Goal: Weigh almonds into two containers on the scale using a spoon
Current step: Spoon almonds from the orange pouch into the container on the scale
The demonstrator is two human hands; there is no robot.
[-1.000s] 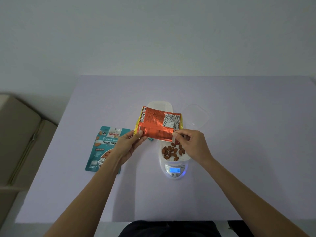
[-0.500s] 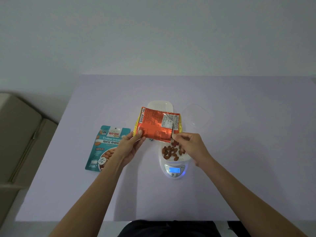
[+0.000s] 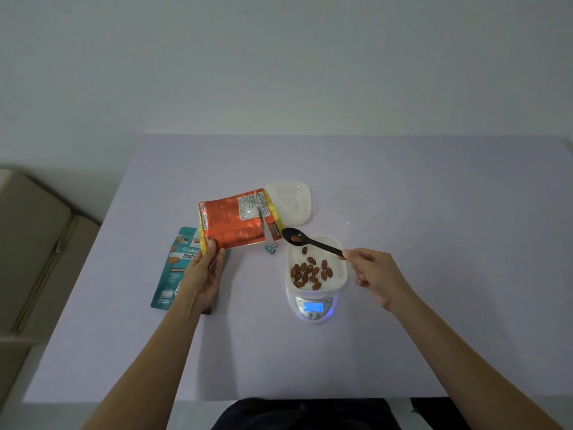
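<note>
Above the ribbed white container (image 3: pixel 337 262), the right hand (image 3: pixel 376 274) pinches a glossy black spoon (image 3: pixel 310 240), now withdrawn from the crinkled foil bag (image 3: pixel 235 221) the left hand (image 3: pixel 204 274) grips.

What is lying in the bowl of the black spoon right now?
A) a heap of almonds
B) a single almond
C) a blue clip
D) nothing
B: the spoon pinched by the right hand carries one brown almond, beside the orange bag that the left hand grips.
</note>
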